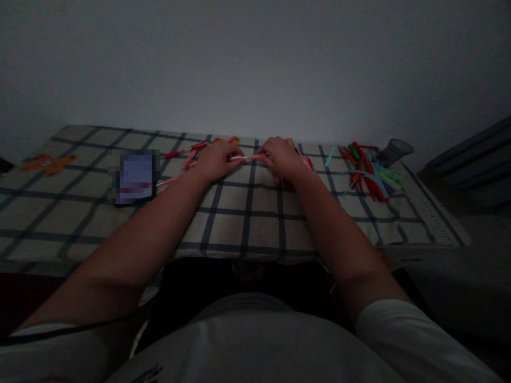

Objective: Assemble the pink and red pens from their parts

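A thin pink-and-white strip (248, 158) stretches between my two hands, low over the checked tablecloth. My left hand (215, 160) pinches one end of it between thumb and fingers. At the other end, my right hand (281, 157) is closed on the strip, its fingers curled. More pink strips (167, 181) lie beside and partly under my left hand. Red and pink pieces (308, 161) show beside and beneath my right wrist, mostly hidden by it. Just left of my left hand lies a red pen (187, 150).
A dark-framed device with a blurred screen (136, 176) lies on the left. To the right are a bundle of red, green, blue and purple strips (365, 173) and a cup-like container (397, 150). A wall (255, 69) stands behind the checked tablecloth (227, 229).
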`<state>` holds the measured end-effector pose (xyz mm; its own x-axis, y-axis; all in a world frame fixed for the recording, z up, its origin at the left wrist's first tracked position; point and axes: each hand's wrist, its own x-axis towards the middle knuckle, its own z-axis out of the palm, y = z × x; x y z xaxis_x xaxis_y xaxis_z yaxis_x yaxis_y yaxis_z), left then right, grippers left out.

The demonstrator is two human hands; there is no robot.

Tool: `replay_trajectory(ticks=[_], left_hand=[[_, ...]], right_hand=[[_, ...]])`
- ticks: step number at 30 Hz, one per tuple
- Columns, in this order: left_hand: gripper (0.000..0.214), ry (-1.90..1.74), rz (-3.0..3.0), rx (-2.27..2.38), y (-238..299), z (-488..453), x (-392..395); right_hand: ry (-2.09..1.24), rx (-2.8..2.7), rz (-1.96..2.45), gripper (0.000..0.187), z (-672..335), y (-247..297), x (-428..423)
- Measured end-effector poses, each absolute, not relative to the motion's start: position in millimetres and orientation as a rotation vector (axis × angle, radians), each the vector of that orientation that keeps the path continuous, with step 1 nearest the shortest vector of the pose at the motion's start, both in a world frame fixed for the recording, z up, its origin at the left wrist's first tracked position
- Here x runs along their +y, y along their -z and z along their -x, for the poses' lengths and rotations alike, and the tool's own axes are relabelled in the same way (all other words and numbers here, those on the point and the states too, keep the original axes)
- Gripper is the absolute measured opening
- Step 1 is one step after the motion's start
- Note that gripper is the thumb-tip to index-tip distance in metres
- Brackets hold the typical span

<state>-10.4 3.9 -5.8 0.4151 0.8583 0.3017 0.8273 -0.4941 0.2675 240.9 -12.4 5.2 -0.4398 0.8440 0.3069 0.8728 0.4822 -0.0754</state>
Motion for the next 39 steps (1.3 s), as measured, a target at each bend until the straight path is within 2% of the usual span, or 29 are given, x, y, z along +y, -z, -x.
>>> replay_trajectory(ticks=[12,23,31,39], left_hand=[[0.037,-0.665,-2.493,1.623,9.5,13.9,9.9],[0.037,-0.715,-2.476,1.636,10.1,16.1,9.2],[0.042,-0.762,-2.429,1.654,13.2,17.3,11.5],[0.042,-0.789,-2.375,1.738,10.1,16.6,6.7]], right_hand=[[0.227,-2.330,1.481,0.041,-246.3,-8.0,-9.5],[0.285,-2.308,1.462,0.064,-252.1,-6.5,-6.5],[0.296,-2.254,1.513,0.053,-253.0,-4.7,-3.0],[0.230,-2.306,1.491,0.051,-254.6,-3.8,-3.9]])
